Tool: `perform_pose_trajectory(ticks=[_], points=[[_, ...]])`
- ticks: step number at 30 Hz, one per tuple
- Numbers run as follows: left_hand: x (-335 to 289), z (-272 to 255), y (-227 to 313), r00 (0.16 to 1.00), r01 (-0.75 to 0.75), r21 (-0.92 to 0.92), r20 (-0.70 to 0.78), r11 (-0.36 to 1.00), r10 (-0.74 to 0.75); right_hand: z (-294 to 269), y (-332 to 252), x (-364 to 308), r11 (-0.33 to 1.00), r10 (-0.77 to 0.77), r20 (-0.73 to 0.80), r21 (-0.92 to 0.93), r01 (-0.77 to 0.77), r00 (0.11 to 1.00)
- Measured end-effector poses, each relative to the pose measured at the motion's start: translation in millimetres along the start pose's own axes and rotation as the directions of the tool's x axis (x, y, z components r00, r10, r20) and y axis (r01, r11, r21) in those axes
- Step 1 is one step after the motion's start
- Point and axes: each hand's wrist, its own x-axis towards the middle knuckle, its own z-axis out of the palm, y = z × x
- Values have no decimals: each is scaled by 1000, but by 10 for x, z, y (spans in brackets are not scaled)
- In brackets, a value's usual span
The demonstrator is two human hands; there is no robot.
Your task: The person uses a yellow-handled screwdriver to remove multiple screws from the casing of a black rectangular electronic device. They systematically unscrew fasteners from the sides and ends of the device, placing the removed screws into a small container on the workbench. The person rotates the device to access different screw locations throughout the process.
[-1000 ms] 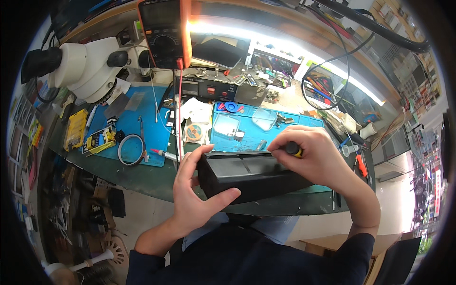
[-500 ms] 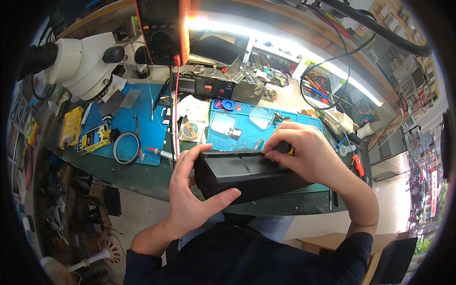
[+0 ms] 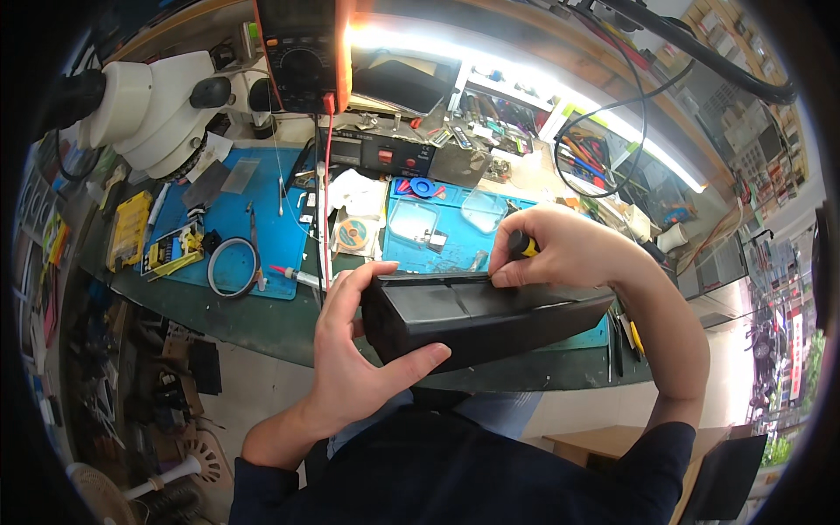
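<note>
A long black box (image 3: pixel 490 325), its casing smooth with a seam across the top face, is held tilted above the bench's near edge. My left hand (image 3: pixel 354 354) grips its left end, thumb along the near side and fingers round the far side. In my right hand (image 3: pixel 560 249) is a tool with a short black and yellow handle (image 3: pixel 523 245), pinched between thumb and fingers. Those fingertips press at the box's far top edge, right of the seam. The tool's tip is hidden, so I cannot tell what kind it is.
Blue mats (image 3: pixel 262 188) cover parts of the green bench. Nearby lie clear plastic trays (image 3: pixel 413 220), a solder spool (image 3: pixel 353 234), a white ring (image 3: pixel 233 268) and a syringe (image 3: pixel 297 276). A microscope (image 3: pixel 157 114) stands far left; a multimeter (image 3: pixel 302 66) hangs behind with leads dangling.
My right hand has lifted slightly and moved a little right, with its forearm swung outward. More of the box's right end now shows. My left hand keeps its grip.
</note>
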Motion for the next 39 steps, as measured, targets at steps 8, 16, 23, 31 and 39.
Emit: perform_pose_trajectory(ticks=[8,16,23,31,39], points=[[16,-33,-3,1000,10,15,9,1000,-10,-117,-108,132,956,283,152,39,-292,947],[53,-45,39,998,60,-6,24,998,-60,-159,157,272,947,209,282,181,-266,936],[72,-53,56,998,68,-46,21,997,-67,-101,77,213,936,192,202,258,-241,960],[82,-39,68,995,94,-47,18,994,-94,-105,123,171,921,174,209,312,-234,962],[81,-31,78,995,99,-69,15,993,-99,-83,97,132,929,184,157,296,-224,970]])
